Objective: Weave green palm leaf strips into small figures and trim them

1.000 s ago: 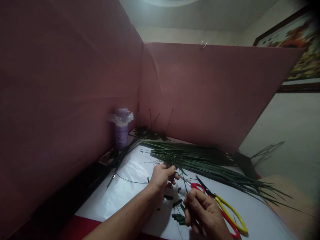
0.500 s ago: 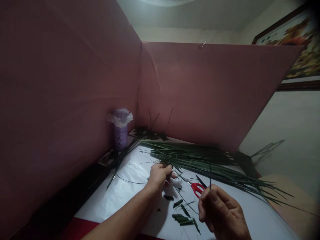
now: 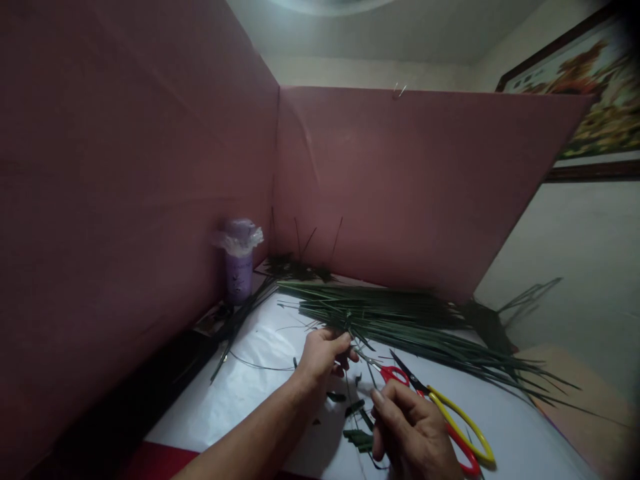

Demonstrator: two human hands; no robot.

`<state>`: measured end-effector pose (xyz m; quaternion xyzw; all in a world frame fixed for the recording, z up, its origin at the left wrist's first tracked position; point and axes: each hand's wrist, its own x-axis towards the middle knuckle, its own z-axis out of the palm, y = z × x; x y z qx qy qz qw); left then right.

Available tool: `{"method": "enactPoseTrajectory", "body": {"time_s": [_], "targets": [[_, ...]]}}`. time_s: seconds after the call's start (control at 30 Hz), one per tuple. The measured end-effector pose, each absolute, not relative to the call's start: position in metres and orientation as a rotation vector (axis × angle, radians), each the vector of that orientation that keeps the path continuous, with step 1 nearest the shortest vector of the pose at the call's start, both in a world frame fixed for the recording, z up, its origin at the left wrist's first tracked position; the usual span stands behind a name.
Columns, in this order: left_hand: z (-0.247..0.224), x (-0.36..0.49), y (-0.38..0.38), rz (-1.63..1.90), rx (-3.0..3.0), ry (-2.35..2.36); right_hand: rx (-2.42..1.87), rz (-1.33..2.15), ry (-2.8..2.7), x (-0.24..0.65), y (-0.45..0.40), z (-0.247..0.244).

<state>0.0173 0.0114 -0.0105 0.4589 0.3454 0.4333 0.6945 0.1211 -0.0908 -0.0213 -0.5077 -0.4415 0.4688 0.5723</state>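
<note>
Down at the lower edge, red cloth (image 3: 163,460) is peeking out from under a smooth, glossy white sheet (image 3: 220,413). Just right of bottom center, the right hand (image 3: 413,427) is pinching a thin, dark green strip (image 3: 371,375), thumb and index fingertip pressing together on it, the other fingers curling in. Beside it, the big scissors (image 3: 463,430) are lying with dark, pointed blades and looping yellow and red handles. Short, flat green offcuts (image 3: 358,439) are scattering left of that hand.

A little farther up, the small scissors (image 3: 395,375) are showing red plastic loops and slim metal blades. Near center, the left hand (image 3: 320,355) is reaching in, thumb and index finger closing together on a slender green leaf (image 3: 349,325), its other fingers bending below.

Behind, long, narrow, pointed blades are forming a bundle (image 3: 400,320), fanning toward the right edge. Left of center, a purple cup (image 3: 239,277) is standing upright, crinkly clear plastic (image 3: 243,239) wrapping its top. Beyond, flat pink panels (image 3: 390,180) are meeting at a corner, and a framed picture (image 3: 595,100) is hanging upper right.
</note>
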Motion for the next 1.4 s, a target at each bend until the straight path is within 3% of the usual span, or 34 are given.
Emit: {"method": "enactPoseTrajectory", "body": {"time_s": [1.4], "targets": [[-0.0086, 0.02, 0.006, 0.958, 1.089, 0.745, -1.321, 0.926, -1.105, 0.1242, -0.0914, -0.0167]]}}
